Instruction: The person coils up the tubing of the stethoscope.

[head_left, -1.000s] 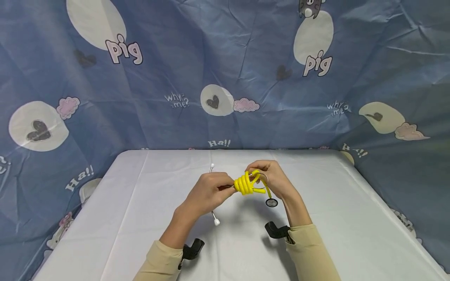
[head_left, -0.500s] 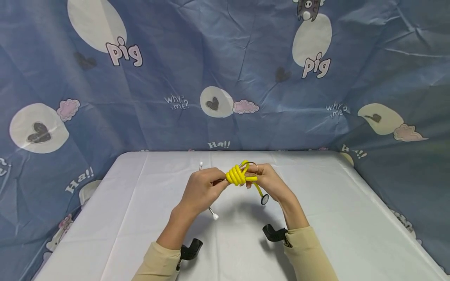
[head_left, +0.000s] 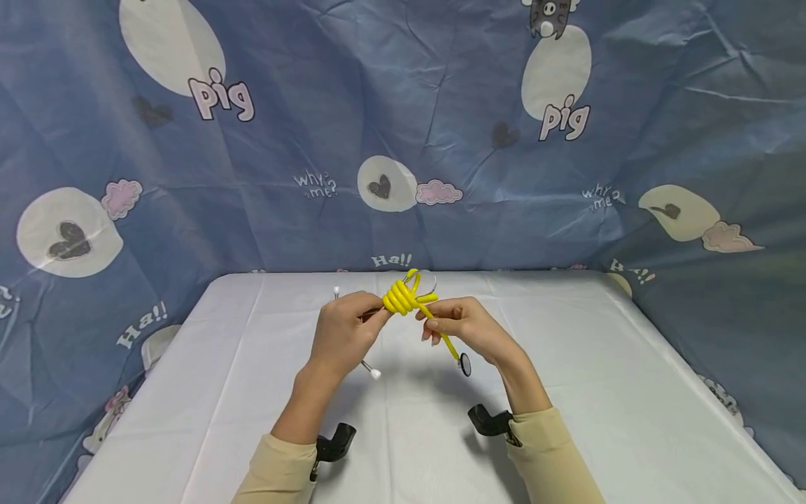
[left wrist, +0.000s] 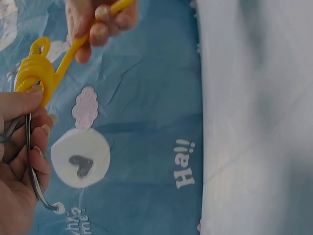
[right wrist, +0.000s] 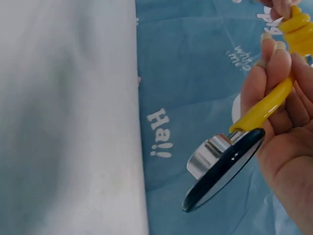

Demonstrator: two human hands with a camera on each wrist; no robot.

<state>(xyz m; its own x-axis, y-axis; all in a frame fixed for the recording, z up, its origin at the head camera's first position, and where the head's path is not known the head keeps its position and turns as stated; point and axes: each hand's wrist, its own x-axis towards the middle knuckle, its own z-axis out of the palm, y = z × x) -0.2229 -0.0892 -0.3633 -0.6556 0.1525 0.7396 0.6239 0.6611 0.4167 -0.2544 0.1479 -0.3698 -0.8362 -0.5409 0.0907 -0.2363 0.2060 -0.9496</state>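
Note:
A stethoscope with yellow tubing (head_left: 399, 298) is held above the table between both hands, its tube wound in several tight coils. My left hand (head_left: 345, 334) grips the metal ear tubes (left wrist: 32, 161) just beside the coils; white eartips (head_left: 375, 374) stick out on either side of that hand. With thumb and fingers my right hand (head_left: 469, 325) pinches the free length of tube right of the coils. Below it hangs the round chest piece (right wrist: 225, 169), dark-rimmed with a silver back. A small yellow loop and a thin metal arc stand out from the far end of the coils.
A white-covered table (head_left: 428, 441) lies under the hands. Behind it hangs a blue printed cloth (head_left: 504, 210). Black wrist cameras (head_left: 336, 442) are strapped at both cuffs.
Both hands and the coiled stethoscope have shifted left and away; the left hand moved more. The right fingers have come off the coil end to the tube near the chest piece.

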